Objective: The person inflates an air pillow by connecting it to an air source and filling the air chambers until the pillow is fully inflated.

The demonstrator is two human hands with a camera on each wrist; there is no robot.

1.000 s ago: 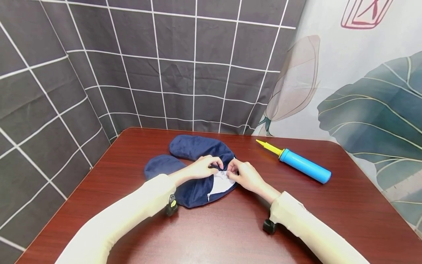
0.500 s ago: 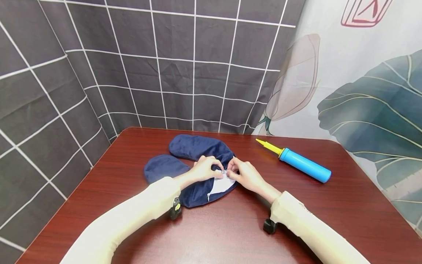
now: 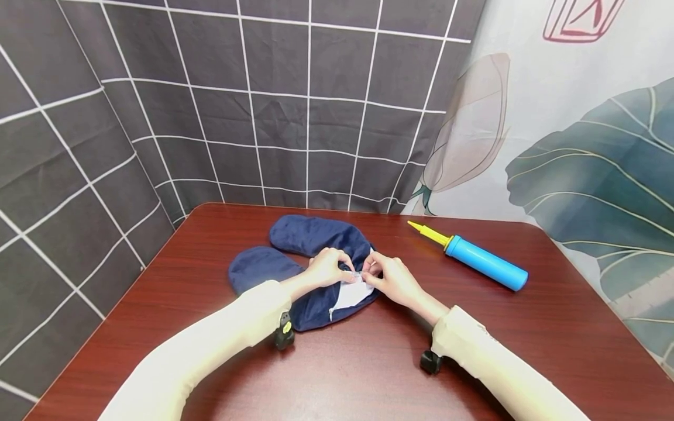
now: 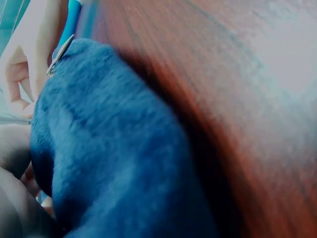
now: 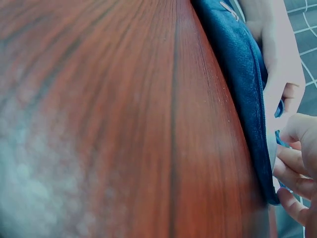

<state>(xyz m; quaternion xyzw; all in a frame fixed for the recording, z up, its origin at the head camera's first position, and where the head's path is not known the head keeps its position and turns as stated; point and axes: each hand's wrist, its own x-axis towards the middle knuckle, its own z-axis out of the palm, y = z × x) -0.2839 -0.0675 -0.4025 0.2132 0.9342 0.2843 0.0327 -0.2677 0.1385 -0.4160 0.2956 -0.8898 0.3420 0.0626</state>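
A navy plush U-shaped neck pillow lies on the table, its cover unzipped at the curved end. White inner lining shows through the gap, with a small clear valve standing on it. My left hand reaches over the pillow and pinches the valve from the left. From the other side, my right hand pinches at the same valve, thumb and forefinger together. Fingers partly cover the valve. In the right wrist view, the open zipper edge runs beside both hands; a metal zipper pull appears in the left wrist view.
A blue hand pump with a yellow nozzle lies to the right of the pillow on the reddish-brown table. A dark grid-patterned curtain stands behind, and a leaf-patterned one hangs at the right.
My left hand has shifted slightly right, from the dark cover edge onto the clear valve, which has come into sight between the hands. The right hand and pump stay nearly still.
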